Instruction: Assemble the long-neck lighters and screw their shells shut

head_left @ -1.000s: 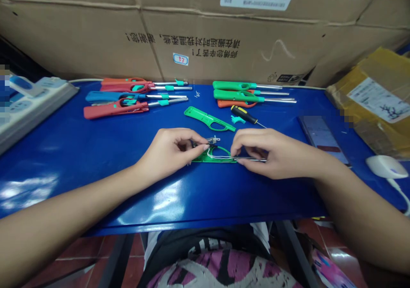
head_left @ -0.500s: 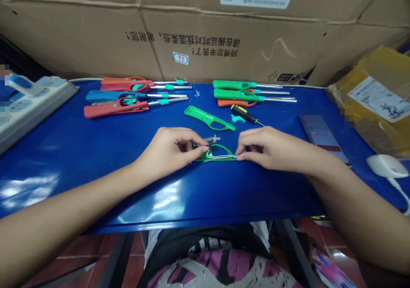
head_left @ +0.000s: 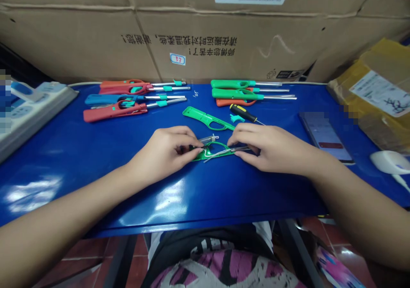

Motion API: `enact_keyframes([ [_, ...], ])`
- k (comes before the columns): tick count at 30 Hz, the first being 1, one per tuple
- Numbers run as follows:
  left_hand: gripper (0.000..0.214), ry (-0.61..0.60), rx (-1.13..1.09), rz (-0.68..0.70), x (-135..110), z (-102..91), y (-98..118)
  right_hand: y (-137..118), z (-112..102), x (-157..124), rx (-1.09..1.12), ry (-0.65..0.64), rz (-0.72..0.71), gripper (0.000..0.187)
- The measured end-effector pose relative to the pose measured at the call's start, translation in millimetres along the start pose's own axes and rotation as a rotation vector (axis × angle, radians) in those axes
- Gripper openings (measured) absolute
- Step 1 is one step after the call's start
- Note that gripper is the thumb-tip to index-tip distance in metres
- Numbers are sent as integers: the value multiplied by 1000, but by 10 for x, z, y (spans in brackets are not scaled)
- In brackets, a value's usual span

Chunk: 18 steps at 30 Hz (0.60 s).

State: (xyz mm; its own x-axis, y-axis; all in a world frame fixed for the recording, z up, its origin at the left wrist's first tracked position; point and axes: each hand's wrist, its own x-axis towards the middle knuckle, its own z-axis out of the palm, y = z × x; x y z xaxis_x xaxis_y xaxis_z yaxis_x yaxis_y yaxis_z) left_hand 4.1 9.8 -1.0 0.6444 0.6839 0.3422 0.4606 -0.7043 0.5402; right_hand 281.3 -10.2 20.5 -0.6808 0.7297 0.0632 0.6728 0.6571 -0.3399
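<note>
My left hand [head_left: 169,149] is closed in a pinch on the left part of an open green lighter casing half [head_left: 199,156], around a small dark piece. Thin white wires [head_left: 215,154] run across the casing towards its narrow end. There my right hand [head_left: 267,147] pinches a thin metal tube [head_left: 242,148], its fingertips partly covering it. Just behind the casing, a clear lighter gas tank [head_left: 208,140] with a metal valve lies partly hidden by my left fingers. The other green casing half [head_left: 198,116] rests farther back, its tip near my right fingers.
A black-and-yellow screwdriver [head_left: 242,112] and a teal trigger piece [head_left: 236,118] lie behind my right hand. Several long lighters stand in groups, red and blue ones [head_left: 115,112] left, green ones [head_left: 229,94] right. A phone [head_left: 326,138], power strip [head_left: 35,104] and cardboard box [head_left: 179,23] surround them.
My right hand has shifted slightly and now has the metal tube between its fingers, where it earlier pinched the wire end at the casing tip. My left hand keeps its pinch.
</note>
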Motion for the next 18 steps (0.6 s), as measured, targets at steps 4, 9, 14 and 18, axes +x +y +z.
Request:
enact_keyframes([
  [4, 12, 9, -25, -22, -4, 17, 10, -52, 83, 14, 17, 20, -59, 19],
  [9, 9, 0, -45, -60, -5, 25, 18, -68, 152, 48, -26, -14, -79, 14],
  [14, 9, -25, -34, -63, -2, 26, 6, -82, 151, 63, -22, -2, -93, 13],
  [18, 9, -21, -34, -45, -2, 36, 8, -113, 204, 74, -53, 16, -117, 17],
])
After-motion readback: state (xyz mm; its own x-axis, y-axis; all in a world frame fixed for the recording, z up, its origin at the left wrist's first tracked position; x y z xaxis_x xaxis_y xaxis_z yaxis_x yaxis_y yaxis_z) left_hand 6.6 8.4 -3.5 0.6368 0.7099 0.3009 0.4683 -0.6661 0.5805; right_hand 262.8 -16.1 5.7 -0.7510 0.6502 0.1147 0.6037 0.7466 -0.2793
